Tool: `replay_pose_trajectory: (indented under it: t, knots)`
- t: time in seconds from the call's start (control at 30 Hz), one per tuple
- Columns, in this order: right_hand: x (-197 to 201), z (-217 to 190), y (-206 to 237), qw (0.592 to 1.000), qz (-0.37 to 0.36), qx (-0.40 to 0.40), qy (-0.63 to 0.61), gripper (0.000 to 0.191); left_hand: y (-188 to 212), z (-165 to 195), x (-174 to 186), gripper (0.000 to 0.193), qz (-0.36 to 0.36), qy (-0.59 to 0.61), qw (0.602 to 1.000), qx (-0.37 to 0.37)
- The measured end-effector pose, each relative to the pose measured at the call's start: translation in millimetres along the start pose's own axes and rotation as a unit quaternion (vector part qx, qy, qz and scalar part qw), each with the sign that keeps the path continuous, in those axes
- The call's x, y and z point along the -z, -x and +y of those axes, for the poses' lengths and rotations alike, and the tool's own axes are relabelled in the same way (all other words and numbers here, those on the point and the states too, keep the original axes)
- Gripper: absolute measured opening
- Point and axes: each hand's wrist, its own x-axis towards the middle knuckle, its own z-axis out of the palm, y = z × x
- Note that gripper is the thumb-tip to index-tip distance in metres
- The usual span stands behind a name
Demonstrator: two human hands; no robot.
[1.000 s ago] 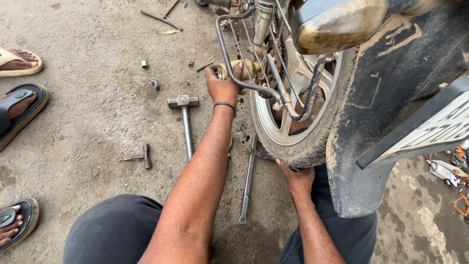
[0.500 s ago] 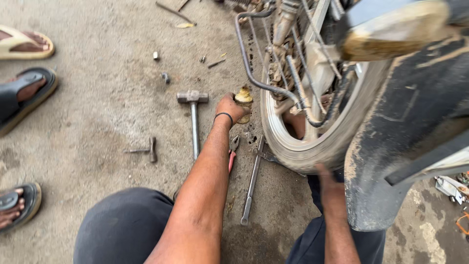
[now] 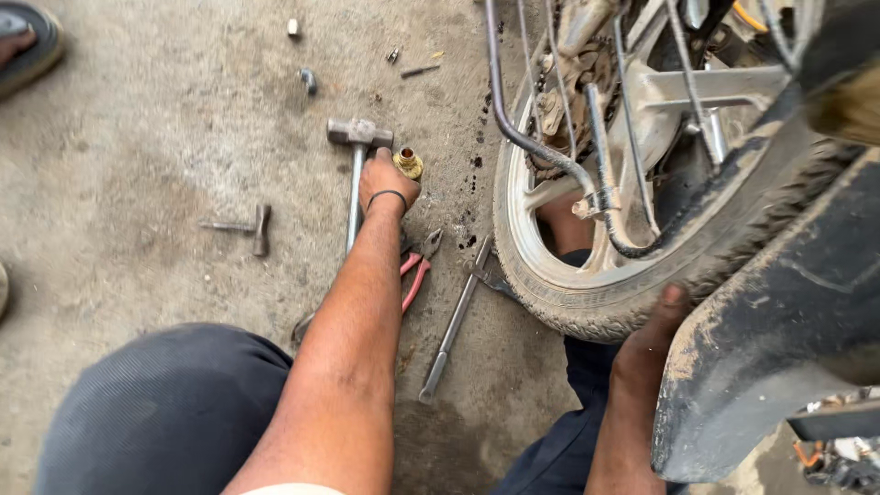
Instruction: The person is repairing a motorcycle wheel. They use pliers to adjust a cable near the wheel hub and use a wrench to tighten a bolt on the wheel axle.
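**Left hand at a brass fitting, right hand on the tyre**

The left hand [image 3: 389, 181] reaches out over the concrete ground [image 3: 137, 137], its fingers closed around a small brass fitting [image 3: 409, 163] that sits just beside the head of a hammer [image 3: 359, 134]. The hammer's handle runs back toward the person, alongside the forearm. Red-handled pliers [image 3: 414, 270] lie partly under that arm, and a long steel bar [image 3: 456, 319] lies between the pliers and the motorcycle wheel [image 3: 587, 293]. The right hand [image 3: 649, 341] presses against the tyre's lower tread; its fingers are hidden behind the mudguard [image 3: 788, 321], so their grip cannot be told. A small T-shaped tool [image 3: 247, 226] rests well apart to the left. A sandal [image 3: 32, 41] shows at the top-left corner.
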Motion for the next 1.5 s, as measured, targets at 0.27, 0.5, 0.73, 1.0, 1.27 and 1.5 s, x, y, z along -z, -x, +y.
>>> replay_pose_trajectory:
  t: [0.27,0.5,0.73,1.0,1.27,1.5]
  knots:
    - [-24,136,75,0.973,0.135,0.098,0.159,0.084,9,-51,0,0.050,0.031,0.035,0.996,0.075]
    - [-19,224,90,0.869,-0.045,-0.491,0.034,0.053,19,-48,14,0.046,0.131,0.101,0.980,0.109]
    - [62,162,-12,0.931,-0.224,-0.018,0.287,0.056,13,-92,42,0.047,0.158,0.099,0.966,0.181]
    - [19,64,-8,0.947,-0.105,-0.133,-0.274,0.065,7,-123,40,0.052,0.080,0.098,0.962,0.243]
    - [2,9,1,0.921,-0.152,-0.173,-0.316,0.076,18,-130,35,0.066,0.062,0.118,0.959,0.248]
    - [41,58,-20,0.932,-0.143,-0.149,-0.296,0.082,59,-109,23,0.042,0.241,0.093,0.929,0.265]
